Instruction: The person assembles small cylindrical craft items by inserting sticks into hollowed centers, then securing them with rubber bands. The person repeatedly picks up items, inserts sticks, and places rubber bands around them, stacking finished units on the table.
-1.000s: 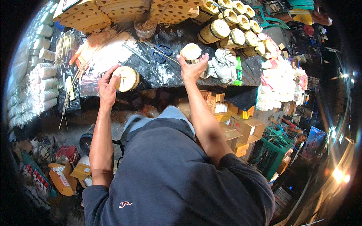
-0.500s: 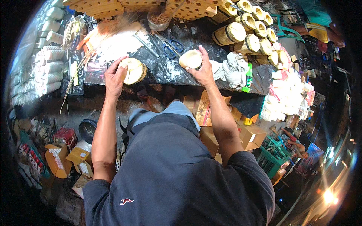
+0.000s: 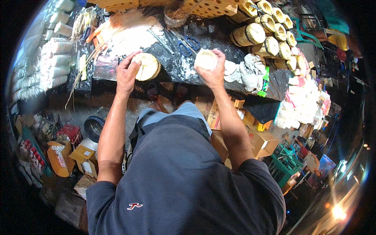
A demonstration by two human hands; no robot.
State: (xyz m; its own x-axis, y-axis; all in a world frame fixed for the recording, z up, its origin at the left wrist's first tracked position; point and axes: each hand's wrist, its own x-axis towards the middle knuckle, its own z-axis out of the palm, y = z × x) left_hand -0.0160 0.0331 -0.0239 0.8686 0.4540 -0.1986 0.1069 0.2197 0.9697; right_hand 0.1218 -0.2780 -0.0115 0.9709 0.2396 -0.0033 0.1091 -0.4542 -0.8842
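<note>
The left hand (image 3: 126, 74) is curled over the near rim of a round, pale-yellow woven bamboo disc (image 3: 148, 66) that lies flat at the front edge of the dark, powder-dusted worktable (image 3: 219, 37); the fingers press on it rather than lift it. The right hand (image 3: 213, 72) is closed around a smaller round, cream-white lump or cap (image 3: 205, 59), held up just above the table surface and a little to the right of the disc — the two pieces are apart, not touching.

The disc sits very near the table's front edge; a pull from the left hand could, I judge, tip it off onto the cluttered floor below. The white piece looks soft and is gripped from the side only; a hard squeeze might dent it, a loose one might drop it. A pair of blue-handled steel scissors (image 3: 185, 41) lies just beyond, between the hands, blades pointing away — a careless reach forward could catch them. The crumpled grey-white cloth (image 3: 246, 68) just right of the right hand could snag the wrist; white powder on the surface may make the disc slide.
</note>
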